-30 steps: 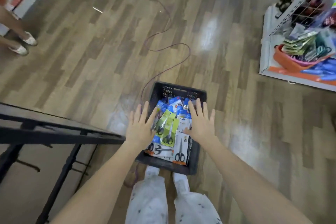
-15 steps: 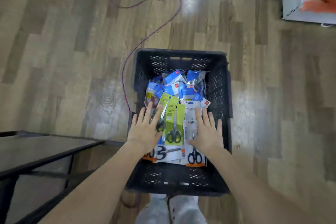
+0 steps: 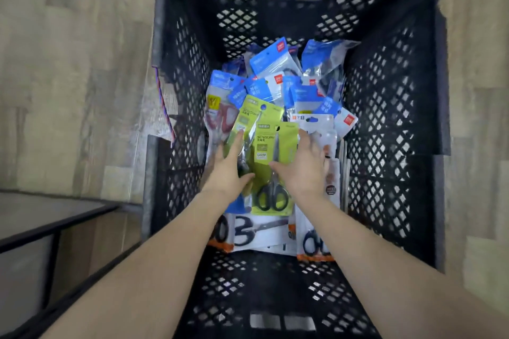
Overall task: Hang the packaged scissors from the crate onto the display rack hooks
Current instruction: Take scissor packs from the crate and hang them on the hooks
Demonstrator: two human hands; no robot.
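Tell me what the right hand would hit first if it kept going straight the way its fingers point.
Probably the white scissors pack lying just beyond the right hand; depth is hard to judge.

One crate (image 3: 391, 118), two green scissor packs (image 3: 276, 143) (blue ones uncountable), two hands (image 3: 228, 173).

I see both hands, left (image 3: 230, 170) and right (image 3: 304, 170), fingers extended, flanking a green scissors pack (image 3: 271, 151) inside the black crate (image 3: 385, 107).
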